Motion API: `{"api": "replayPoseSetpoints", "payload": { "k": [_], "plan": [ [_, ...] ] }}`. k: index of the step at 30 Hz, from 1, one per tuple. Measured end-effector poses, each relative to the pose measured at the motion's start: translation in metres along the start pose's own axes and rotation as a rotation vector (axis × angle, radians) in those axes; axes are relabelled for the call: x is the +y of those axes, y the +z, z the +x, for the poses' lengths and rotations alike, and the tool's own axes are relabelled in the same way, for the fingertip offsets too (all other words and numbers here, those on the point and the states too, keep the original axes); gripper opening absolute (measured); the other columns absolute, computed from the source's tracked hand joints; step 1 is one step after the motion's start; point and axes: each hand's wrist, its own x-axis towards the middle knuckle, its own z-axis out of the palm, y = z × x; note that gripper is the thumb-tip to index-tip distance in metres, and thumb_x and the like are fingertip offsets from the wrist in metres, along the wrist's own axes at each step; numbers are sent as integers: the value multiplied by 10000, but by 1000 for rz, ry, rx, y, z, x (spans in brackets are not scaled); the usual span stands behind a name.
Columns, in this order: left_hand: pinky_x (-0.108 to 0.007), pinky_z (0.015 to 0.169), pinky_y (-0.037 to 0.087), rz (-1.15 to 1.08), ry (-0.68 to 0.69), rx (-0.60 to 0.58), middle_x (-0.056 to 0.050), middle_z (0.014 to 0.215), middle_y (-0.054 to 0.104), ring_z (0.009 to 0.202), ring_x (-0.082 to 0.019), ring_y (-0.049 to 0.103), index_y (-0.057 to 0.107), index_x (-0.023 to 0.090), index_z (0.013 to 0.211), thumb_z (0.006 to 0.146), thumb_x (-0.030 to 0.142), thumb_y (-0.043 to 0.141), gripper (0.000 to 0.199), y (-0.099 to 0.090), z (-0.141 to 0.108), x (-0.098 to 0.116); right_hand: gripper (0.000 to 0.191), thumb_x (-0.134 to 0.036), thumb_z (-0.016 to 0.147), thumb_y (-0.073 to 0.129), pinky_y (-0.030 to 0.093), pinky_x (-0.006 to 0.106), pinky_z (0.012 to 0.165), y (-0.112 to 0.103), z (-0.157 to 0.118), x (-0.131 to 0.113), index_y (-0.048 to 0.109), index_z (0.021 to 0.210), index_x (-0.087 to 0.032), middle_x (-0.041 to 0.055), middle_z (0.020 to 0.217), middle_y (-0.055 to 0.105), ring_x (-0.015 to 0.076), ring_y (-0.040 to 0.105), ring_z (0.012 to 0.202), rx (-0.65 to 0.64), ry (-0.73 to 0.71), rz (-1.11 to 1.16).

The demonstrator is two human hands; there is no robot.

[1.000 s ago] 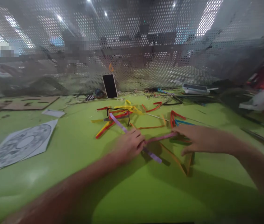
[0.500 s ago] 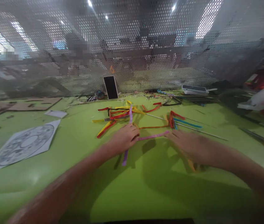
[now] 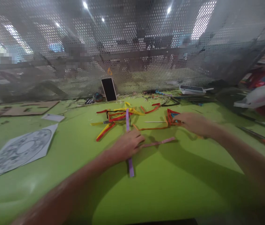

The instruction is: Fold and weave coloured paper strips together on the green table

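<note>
Purple strips cross under my left hand (image 3: 130,143), whose closed fingers press them at the crossing. One purple strip (image 3: 131,168) runs away from me and shows above and below the hand; a pinkish-purple strip (image 3: 162,141) sticks out to the right. My right hand (image 3: 190,122) is closed at the blue strips (image 3: 174,117), beside a folded red strip (image 3: 169,116); its fingertips are partly hidden. An orange strip (image 3: 153,128) lies between the hands. Red, yellow and black strips (image 3: 118,117) are piled behind my left hand.
A phone (image 3: 109,89) leans on the perforated metal screen (image 3: 132,68). Left lie a paper with a ring pattern (image 3: 26,150) and cut cardboard (image 3: 29,109). A white device (image 3: 192,90) is at the back right, with a plastic bag (image 3: 261,100) farther right.
My right hand has let go of the pinkish-purple strip's end and moved back to the blue strips. The purple strips have turned slightly under my left hand.
</note>
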Motion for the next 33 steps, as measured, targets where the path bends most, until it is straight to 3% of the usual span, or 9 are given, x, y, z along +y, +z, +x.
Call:
{"api": "replayPoseSetpoints", "payload": {
  "k": [3, 7, 11, 15, 18, 23, 28, 33],
  "plan": [
    [-351, 825, 470, 58, 37, 16, -71, 964, 626, 902, -194, 562, 650, 134, 1039, 991, 246, 516, 182, -1, 0, 7, 302, -133, 901, 455, 506, 415, 813, -13, 2, -6, 726, 1033, -143, 154, 1002, 737, 306, 672, 932, 73, 75, -75],
    [-365, 816, 467, 142, 77, 76, -71, 936, 623, 895, -204, 557, 655, 134, 985, 993, 257, 511, 191, -9, -1, 11, 218, -260, 950, 481, 505, 407, 809, -22, -7, -22, 675, 1028, -198, 118, 1017, 720, 279, 661, 924, 383, 31, 24],
    [-388, 841, 469, 147, 89, 211, -76, 972, 633, 932, -217, 553, 648, 139, 952, 998, 271, 503, 202, -18, -3, 11, 103, -315, 930, 570, 494, 312, 619, -28, -15, -46, 592, 990, -235, 31, 835, 672, 173, 625, 663, 659, 59, 316],
    [-403, 890, 487, 63, 124, 357, -76, 1037, 646, 988, -218, 557, 625, 147, 1036, 997, 280, 515, 177, -20, -4, 13, 120, -308, 924, 610, 443, 272, 466, -31, -13, -66, 504, 968, -270, -35, 684, 620, 131, 557, 486, 905, 118, 758],
    [-405, 911, 511, -16, 160, 434, -84, 1134, 640, 1057, -223, 557, 579, 159, 1162, 980, 307, 554, 236, -16, -4, 16, 186, -287, 912, 647, 442, 280, 412, -32, -11, -76, 468, 964, -284, -60, 623, 640, 140, 550, 408, 950, 72, 1054],
    [-447, 975, 517, -44, 131, 526, -111, 1297, 573, 1164, -242, 538, 474, 190, 1318, 959, 341, 587, 406, -10, -3, 20, 200, -237, 901, 666, 603, 389, 636, -31, -11, -85, 494, 993, -281, -3, 859, 747, 188, 709, 624, 828, -33, 1288],
    [-492, 989, 513, -2, 74, 468, -132, 1301, 538, 1178, -267, 537, 539, 177, 1216, 931, 230, 594, 296, -6, -1, 13, 231, -180, 864, 687, 618, 459, 765, -24, -3, -71, 504, 987, -246, 31, 938, 742, 229, 738, 831, 990, -28, 1195],
    [-475, 1005, 500, 13, 85, 434, -126, 1273, 546, 1191, -267, 522, 596, 156, 1124, 947, 190, 541, 188, -4, -1, 10, 327, -179, 800, 738, 575, 523, 872, -22, 6, -48, 469, 978, -232, 52, 935, 718, 239, 724, 860, 1182, 26, 1034]
  ]
}}
